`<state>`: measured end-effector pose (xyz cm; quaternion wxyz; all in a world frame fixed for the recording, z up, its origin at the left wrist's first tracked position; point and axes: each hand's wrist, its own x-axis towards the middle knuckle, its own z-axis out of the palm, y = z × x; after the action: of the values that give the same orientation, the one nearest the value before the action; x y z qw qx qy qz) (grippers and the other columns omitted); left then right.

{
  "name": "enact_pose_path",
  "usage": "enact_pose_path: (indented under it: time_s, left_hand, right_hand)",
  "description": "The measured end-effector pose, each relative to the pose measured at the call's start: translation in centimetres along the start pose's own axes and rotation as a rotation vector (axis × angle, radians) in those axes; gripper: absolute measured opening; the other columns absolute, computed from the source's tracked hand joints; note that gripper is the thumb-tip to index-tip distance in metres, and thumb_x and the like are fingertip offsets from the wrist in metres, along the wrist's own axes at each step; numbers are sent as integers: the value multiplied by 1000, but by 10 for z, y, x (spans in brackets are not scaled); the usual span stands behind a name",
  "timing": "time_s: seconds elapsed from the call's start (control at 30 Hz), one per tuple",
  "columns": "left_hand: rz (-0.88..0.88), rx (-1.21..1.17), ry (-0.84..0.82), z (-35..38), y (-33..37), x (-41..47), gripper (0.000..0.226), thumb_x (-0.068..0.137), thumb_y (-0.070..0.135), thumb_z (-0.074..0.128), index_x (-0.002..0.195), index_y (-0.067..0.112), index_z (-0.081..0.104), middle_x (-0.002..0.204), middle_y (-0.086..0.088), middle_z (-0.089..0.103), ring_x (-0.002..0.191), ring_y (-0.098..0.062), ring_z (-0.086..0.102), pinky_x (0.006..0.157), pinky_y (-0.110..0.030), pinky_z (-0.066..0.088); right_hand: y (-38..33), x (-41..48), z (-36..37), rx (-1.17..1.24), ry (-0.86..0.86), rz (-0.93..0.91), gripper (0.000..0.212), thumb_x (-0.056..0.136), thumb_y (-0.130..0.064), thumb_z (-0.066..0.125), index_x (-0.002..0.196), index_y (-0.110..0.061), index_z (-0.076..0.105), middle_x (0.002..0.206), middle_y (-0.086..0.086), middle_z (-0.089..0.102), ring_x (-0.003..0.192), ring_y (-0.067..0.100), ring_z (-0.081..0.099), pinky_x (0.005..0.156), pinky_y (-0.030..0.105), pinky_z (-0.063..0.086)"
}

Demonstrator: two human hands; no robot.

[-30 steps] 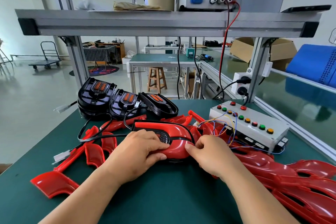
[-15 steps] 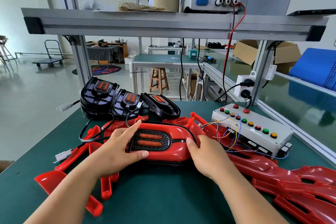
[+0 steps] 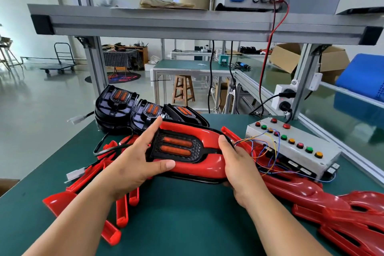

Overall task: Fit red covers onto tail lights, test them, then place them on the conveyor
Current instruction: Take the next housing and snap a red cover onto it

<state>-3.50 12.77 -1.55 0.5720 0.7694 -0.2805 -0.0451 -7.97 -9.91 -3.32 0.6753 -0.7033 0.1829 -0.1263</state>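
The tail light (image 3: 178, 148), a glossy red cover (image 3: 207, 165) framing two orange bars, is grasped by the fingers of the left hand (image 3: 133, 164) at 9 o'clock and the right hand (image 3: 239, 162) at 3 o'clock.

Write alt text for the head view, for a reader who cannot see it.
The left hand and right hand hold a red-covered tail light over a green table. Uncovered black tail lights sit behind, loose red covers lie around it, and a button box stands to the right.
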Motion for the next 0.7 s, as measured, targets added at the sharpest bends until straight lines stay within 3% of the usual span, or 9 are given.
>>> enact_pose_path:
  time_s: [0.07, 0.17, 0.3, 0.37, 0.4, 0.43, 0.5, 0.57, 0.7]
  left_hand:
    - [29, -140, -31, 1, 0, 0, 97, 67, 34, 87, 140, 61, 30, 138, 21, 54, 126, -9, 55, 107, -29, 44]
    - [44, -315, -66, 11, -1, 0, 89, 67, 25, 86, 134, 60, 39, 137, 9, 58, 124, -20, 58, 101, -31, 48]
    - [21, -304, 198, 36, 3, 6, 44, 82, 46, 71, 116, 59, 46, 124, 1, 65, 107, -27, 68, 85, -45, 58]
    - [9, -265, 242, 41, 4, 7, 40, 79, 49, 59, 115, 56, 43, 118, -3, 69, 101, -29, 70, 85, -54, 56]
    - [13, -227, 238, 41, 3, 7, 41, 78, 50, 57, 115, 56, 40, 113, 3, 71, 99, -25, 71, 85, -53, 56]
    - [23, -162, 231, 41, 3, 6, 43, 76, 54, 56, 114, 59, 37, 109, 13, 70, 98, -16, 71, 85, -47, 57]
    - [41, 29, 199, 39, 6, 2, 49, 70, 66, 53, 111, 70, 27, 103, 29, 66, 94, 3, 66, 81, -20, 55]
    - [53, 176, 185, 36, 10, -1, 57, 68, 69, 52, 112, 76, 17, 99, 27, 66, 94, 14, 61, 74, -2, 45]
    - [70, 281, 196, 33, 15, -2, 70, 68, 69, 53, 126, 63, 15, 108, 25, 61, 99, 21, 53, 74, 4, 38]
  right_hand:
    - [0, 0, -2, 62, 19, -68, 78, 61, -80, 55, 107, -18, 66, 106, 5, 71, 97, 25, 68, 89, 45, 55]
    - [0, -2, -3, 124, 5, -113, 70, 62, -75, 59, 104, -19, 66, 102, 4, 72, 95, 25, 69, 88, 48, 56]
    - [2, -3, -6, 36, 66, -218, 54, 74, -71, 56, 95, -22, 65, 95, -1, 70, 93, 23, 67, 85, 44, 55]
    - [3, -4, -9, -16, 83, -267, 50, 80, -71, 53, 94, -24, 64, 93, -4, 69, 92, 20, 66, 86, 44, 54]
    - [3, -5, -10, -35, 78, -279, 54, 80, -74, 50, 95, -24, 64, 94, -5, 68, 93, 18, 65, 88, 45, 53]
    - [2, -6, -11, -47, 71, -287, 60, 78, -79, 47, 97, -24, 64, 95, -5, 68, 93, 17, 65, 89, 45, 53]
    - [2, -8, -12, -52, 57, -291, 70, 68, -85, 45, 99, -25, 63, 96, -6, 69, 94, 16, 65, 90, 45, 53]
    - [2, -9, -13, -43, 44, -302, 71, 64, -86, 47, 99, -27, 63, 96, -8, 70, 93, 12, 66, 90, 42, 54]
    - [5, -8, -13, -63, 25, -313, 73, 59, -92, 47, 94, -31, 63, 89, -13, 70, 86, 3, 66, 83, 34, 55]
